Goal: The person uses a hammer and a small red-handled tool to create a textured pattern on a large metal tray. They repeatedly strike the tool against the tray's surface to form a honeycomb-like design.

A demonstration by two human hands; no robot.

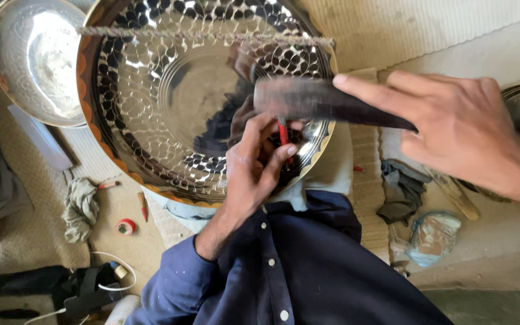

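Navy-blue shirt cloth (284,271), buttoned down the front, fills the bottom of the frame, nearest the head camera. Above it the left hand (254,162) has its fingers pinched together around a thin red-handled tool (283,135), holding the tip against the lower inside of a large engraved metal tray (151,108). The right hand (458,129) comes in from the right, index finger stretched along the top of a dark hammer (320,101) and the other fingers wrapped closed around its handle; the hammer head is blurred and sits just above the red tool's upper end. The tray rests tilted against the person's lap, its surface covered with a shiny scale-like pattern in black and silver, its rim orange-brown along the left edge, and a twisted cord (206,35) stretched across its upper part.

On the floor to the left lie a bundled grey-green rag (80,207), a small roll of red tape (126,227), and a white cable (112,274) beside dark gear. To the right of the lap sit a crumpled dark cloth (401,189) and a clear plastic bag (431,235). Farther off, at upper left, a second polished silver dish (34,60) lies just beside the tray's rim.
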